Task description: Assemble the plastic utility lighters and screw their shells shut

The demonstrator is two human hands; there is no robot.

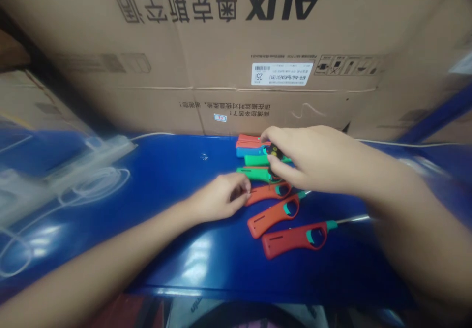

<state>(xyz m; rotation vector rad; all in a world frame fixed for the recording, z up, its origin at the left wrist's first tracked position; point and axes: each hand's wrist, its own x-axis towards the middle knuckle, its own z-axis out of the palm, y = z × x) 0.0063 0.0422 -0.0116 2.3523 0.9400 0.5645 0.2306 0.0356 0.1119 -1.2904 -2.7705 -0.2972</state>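
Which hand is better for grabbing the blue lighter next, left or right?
Probably the right hand: its fingertips are already beside the blue lighter, near the cardboard box. The left hand is farther away, at an orange lighter's handle end.

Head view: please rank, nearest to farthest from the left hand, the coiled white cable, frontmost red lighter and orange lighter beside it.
1. Orange lighter: just right of the left hand.
2. Red lighter: front right.
3. Coiled white cable: far left.
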